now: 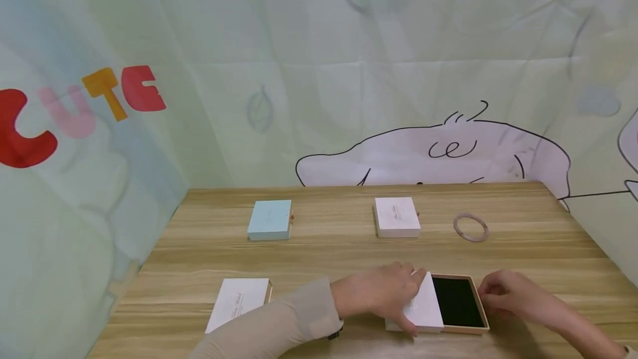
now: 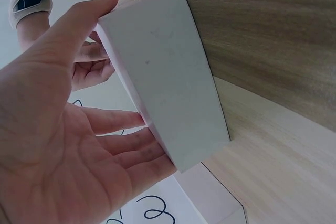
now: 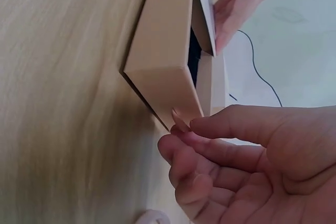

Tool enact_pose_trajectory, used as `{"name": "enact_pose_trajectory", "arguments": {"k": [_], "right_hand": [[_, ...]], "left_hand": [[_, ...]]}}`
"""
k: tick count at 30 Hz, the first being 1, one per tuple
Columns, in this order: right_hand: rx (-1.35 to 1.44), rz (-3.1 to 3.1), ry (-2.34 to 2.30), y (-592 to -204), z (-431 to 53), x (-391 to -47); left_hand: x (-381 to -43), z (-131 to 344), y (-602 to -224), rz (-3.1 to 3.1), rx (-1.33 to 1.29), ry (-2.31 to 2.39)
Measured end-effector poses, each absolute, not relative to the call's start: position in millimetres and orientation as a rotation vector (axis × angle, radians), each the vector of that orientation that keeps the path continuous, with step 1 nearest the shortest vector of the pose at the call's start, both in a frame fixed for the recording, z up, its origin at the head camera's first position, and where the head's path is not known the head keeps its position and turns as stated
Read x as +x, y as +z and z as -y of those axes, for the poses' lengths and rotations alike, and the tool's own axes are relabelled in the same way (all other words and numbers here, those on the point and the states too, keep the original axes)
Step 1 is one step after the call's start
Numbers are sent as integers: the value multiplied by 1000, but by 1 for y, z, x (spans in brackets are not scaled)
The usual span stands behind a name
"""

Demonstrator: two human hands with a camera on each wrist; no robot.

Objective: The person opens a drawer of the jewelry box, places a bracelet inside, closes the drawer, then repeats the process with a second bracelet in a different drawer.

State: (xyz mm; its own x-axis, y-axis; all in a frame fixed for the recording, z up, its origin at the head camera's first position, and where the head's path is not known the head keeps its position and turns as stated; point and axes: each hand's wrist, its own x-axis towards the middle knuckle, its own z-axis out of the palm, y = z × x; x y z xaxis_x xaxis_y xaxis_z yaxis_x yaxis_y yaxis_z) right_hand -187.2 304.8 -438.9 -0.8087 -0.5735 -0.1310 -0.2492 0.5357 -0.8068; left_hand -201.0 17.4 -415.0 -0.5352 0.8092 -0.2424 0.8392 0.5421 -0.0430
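Note:
A white drawer-style gift box [image 1: 426, 306] lies near the front right of the table, its peach-edged drawer [image 1: 485, 314] slid out to the right. Dark lining shows inside the drawer, with nothing on it. My left hand [image 1: 384, 295] grips the white sleeve [image 2: 163, 77], thumb on the near side and fingers on the far side. At the drawer's right end, my right hand [image 1: 513, 295] pinches a small pull tab [image 3: 180, 120] between thumb and forefinger. Beyond this box, a pale pinkish bangle [image 1: 471, 239] lies flat on the wood.
A light blue box [image 1: 269, 219] and a smaller white box [image 1: 397, 217] sit along the back of the table. Another white box [image 1: 239, 301] is at the front left, partly covered by my left sleeve. A printed cloth [image 1: 319, 87] hangs behind the wooden table [image 1: 319, 254].

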Motion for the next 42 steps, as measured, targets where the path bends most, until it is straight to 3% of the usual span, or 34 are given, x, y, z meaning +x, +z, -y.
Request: {"name": "enact_pose_trajectory", "arguments": {"k": [7,17,42], "right_hand": [[-762,-2639,-1010,-432,-311,-188],[-498,-2838,-866,-419,-313,-186],[-442,-3091,-604,-437,-347,-181]], "left_hand": [[-201,-18,-413,-2589,1402,-213],[-202,-17,-413,-2583,1392,-200],[-201,-17,-413,-2577,1388,-226]]}}
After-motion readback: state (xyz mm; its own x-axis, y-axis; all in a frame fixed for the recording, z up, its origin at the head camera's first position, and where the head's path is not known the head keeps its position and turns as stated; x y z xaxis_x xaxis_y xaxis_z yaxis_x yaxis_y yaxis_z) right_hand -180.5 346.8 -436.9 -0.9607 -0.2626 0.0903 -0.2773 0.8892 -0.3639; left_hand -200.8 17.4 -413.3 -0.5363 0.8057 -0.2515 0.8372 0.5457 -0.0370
